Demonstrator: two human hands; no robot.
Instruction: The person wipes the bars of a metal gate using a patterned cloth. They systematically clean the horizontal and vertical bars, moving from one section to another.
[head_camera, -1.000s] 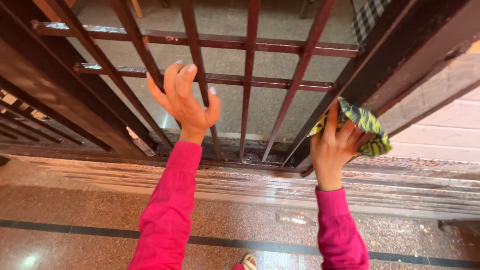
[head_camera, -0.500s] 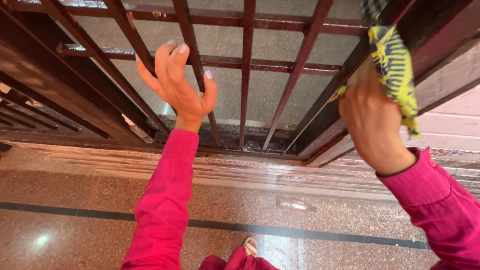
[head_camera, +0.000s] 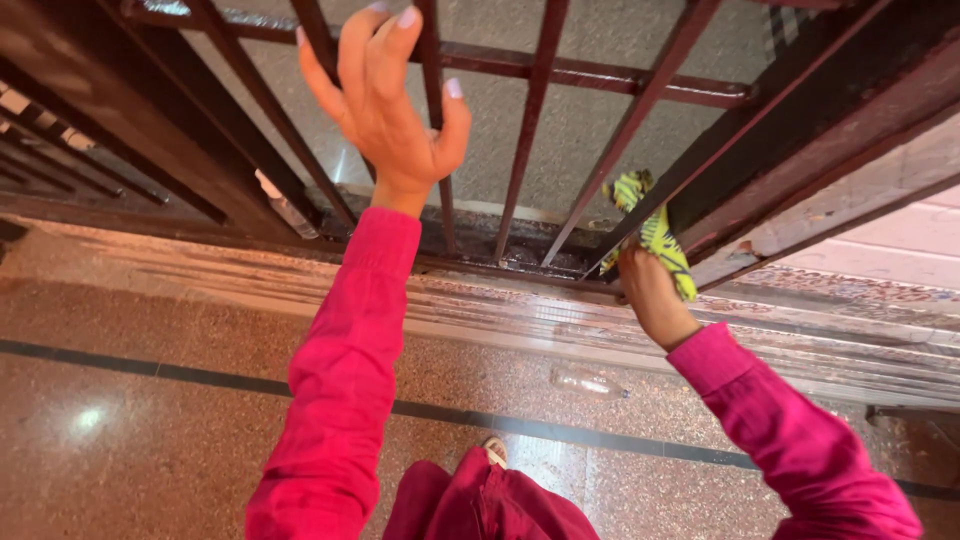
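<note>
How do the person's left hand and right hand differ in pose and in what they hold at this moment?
The left hand is raised high with fingers spread and holds nothing; the right hand sits lower, closed on a yellow-green patterned cloth. The left hand is by the upper bars of the dark reddish-brown metal grille; the right hand is at the grille's lower corner. Both wear bright pink sleeves.

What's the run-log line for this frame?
left hand: open, raised at gate bars | right hand: gripping yellow-green cloth, low at gate frame | clear bottle: lying on floor
</note>
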